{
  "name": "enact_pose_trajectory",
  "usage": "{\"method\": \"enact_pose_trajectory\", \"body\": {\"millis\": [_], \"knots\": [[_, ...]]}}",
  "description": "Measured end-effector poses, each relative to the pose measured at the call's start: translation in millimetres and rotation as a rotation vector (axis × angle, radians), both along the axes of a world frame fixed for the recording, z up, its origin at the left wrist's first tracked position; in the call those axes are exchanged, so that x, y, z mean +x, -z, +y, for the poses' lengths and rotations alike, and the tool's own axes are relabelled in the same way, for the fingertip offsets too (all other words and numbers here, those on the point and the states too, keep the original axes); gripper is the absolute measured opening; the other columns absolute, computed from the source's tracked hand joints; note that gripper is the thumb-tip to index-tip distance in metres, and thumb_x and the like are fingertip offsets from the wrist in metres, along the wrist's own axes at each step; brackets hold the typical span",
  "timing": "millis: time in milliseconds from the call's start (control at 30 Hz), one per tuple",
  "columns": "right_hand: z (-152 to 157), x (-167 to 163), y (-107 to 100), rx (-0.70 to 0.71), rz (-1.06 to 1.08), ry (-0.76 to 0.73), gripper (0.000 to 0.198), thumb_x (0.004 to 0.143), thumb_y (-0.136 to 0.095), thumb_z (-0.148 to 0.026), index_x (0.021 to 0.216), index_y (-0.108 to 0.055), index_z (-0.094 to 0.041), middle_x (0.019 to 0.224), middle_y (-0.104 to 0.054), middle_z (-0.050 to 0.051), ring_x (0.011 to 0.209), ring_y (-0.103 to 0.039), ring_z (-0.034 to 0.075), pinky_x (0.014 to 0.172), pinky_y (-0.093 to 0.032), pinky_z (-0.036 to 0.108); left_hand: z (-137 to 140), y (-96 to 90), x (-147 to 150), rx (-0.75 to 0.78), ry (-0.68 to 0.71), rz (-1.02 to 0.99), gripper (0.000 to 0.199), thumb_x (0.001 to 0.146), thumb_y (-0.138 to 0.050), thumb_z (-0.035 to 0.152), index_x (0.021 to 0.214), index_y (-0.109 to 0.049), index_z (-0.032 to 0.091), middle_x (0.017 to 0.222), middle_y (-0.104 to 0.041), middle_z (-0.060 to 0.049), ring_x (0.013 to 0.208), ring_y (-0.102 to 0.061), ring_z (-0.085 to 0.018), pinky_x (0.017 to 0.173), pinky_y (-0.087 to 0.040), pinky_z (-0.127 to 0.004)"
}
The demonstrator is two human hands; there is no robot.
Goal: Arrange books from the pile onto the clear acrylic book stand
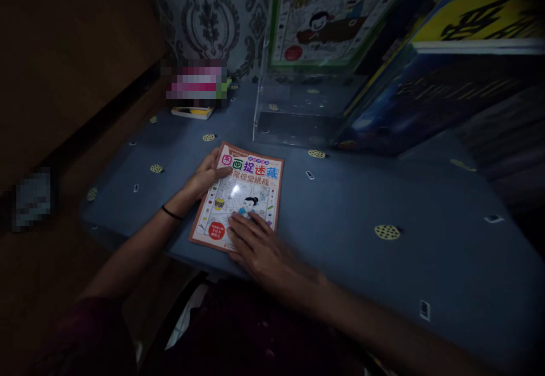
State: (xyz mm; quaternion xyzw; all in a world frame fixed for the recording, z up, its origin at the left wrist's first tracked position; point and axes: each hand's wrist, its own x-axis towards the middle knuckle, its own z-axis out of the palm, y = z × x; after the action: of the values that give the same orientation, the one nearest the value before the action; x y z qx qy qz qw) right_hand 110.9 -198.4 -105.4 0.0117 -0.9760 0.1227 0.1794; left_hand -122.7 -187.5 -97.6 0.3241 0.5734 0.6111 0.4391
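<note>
Fingers [249, 229] at Opposite Corners of One Book [238, 195]

My left hand [203, 178] grips the book by its far left edge, thumb [222, 172] across the cover and the other fingers partly hidden at the side. My right hand [266, 257] grips nothing: its fingers are spread lightly, laid palm down over the near right part of the cover. So the book lies between my hands, face up, its long axis running away from me and leaning right at the far end. Both hands touch it; the right is nearer its bottom edge. In this dim light I can't tell whether that edge rests fully on the blue tablecloth [340, 222].
</note>
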Motion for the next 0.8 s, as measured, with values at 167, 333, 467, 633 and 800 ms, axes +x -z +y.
{"method": "enact_pose_trajectory", "body": {"millis": [167,333,467,633,800], "knots": [[-7.9,6.3,-1.1,0.011,-0.011,-0.038,0.042,0.104,-0.043,-0.024,0.133,-0.056,0.003,0.139,-0.059,0.025,0.137,-0.049,0.034,0.113,-0.044,0.056,0.3,3.9,-0.8,0.006,-0.007,0.011,0.050,0.059,-0.081,0.023,0.103,-0.057,0.018,0.085,-0.071,0.000,0.074,-0.068,-0.018,0.074,-0.051,-0.032],[-6.0,5.9,-1.5,0.004,-0.026,-0.030,0.041,0.105,-0.041,-0.024,0.135,-0.055,0.000,0.141,-0.057,0.024,0.140,-0.046,0.032,0.115,-0.042,0.056,-1.3,3.2,-1.0,0.002,0.003,0.023,0.050,0.061,-0.081,0.023,0.105,-0.058,0.017,0.086,-0.071,-0.001,0.076,-0.068,-0.019,0.076,-0.051,-0.034],[-7.4,8.5,-3.0,-0.056,-0.041,-0.048,0.037,0.105,-0.040,-0.021,0.132,-0.059,-0.003,0.141,-0.058,0.023,0.141,-0.045,0.032,0.115,-0.042,0.057,-1.0,-0.7,-0.4,-0.026,0.015,0.012,0.052,0.059,-0.083,0.024,0.104,-0.057,0.018,0.089,-0.071,-0.002,0.080,-0.069,-0.021,0.078,-0.052,-0.035],[-9.9,12.6,-3.4,-0.066,-0.013,-0.090,0.033,0.102,-0.045,-0.014,0.129,-0.061,-0.004,0.138,-0.061,0.022,0.140,-0.047,0.033,0.115,-0.041,0.058,-0.8,-4.4,1.0,-0.025,0.029,-0.003,0.053,0.058,-0.084,0.022,0.102,-0.055,0.018,0.091,-0.071,-0.003,0.083,-0.070,-0.023,0.079,-0.053,-0.037],[-7.8,14.5,-5.7,-0.089,-0.046,-0.109,0.036,0.098,-0.050,-0.011,0.133,-0.058,-0.004,0.139,-0.060,0.022,0.142,-0.044,0.033,0.116,-0.040,0.057,-2.1,-5.1,1.3,-0.028,0.045,-0.003,0.051,0.060,-0.083,0.023,0.103,-0.055,0.017,0.090,-0.072,-0.003,0.080,-0.070,-0.022,0.077,-0.054,-0.036]]}}
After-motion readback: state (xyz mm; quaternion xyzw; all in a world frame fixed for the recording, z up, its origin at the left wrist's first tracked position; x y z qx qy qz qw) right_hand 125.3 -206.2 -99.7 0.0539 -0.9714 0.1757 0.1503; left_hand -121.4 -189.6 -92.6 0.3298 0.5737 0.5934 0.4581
